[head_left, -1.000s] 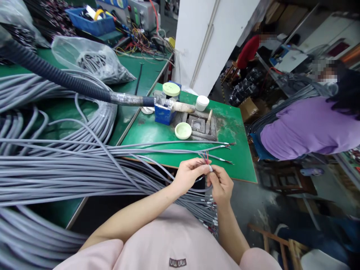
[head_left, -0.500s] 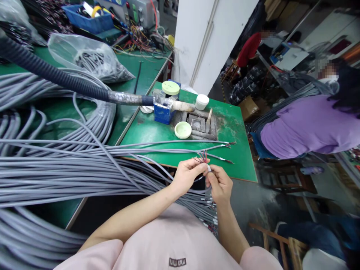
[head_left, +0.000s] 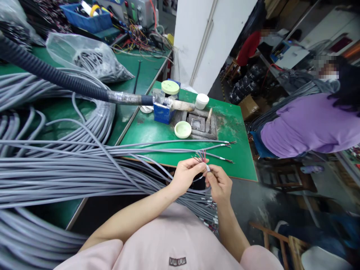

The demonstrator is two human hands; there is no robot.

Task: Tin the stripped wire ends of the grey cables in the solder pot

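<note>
Near the front edge of the green table, my left hand [head_left: 187, 173] pinches a fanned bundle of thin coloured wires [head_left: 201, 154] at the stripped end of a grey cable. My right hand [head_left: 219, 182] grips the same cable just below, at its white-wrapped neck [head_left: 208, 168]. Red, blue and dark strands stick up beyond the left thumb. Behind the hands, several grey cables with stripped ends [head_left: 225, 159] lie on the table. Below them hangs a thick bunch of other grey cables [head_left: 197, 206].
A solder pot [head_left: 197, 123] is set in a dirty metal frame, beside a pale green dish [head_left: 182, 130] and a white jar [head_left: 201, 100]. A ribbed hose [head_left: 84, 88] reaches over from the left. Coiled cables [head_left: 104, 116] cover the left side. A person in purple [head_left: 306, 125] sits at right.
Hardly anything differs. The wire fan and the cable neck have shifted slightly left between my fingers, and both hands keep their hold.
</note>
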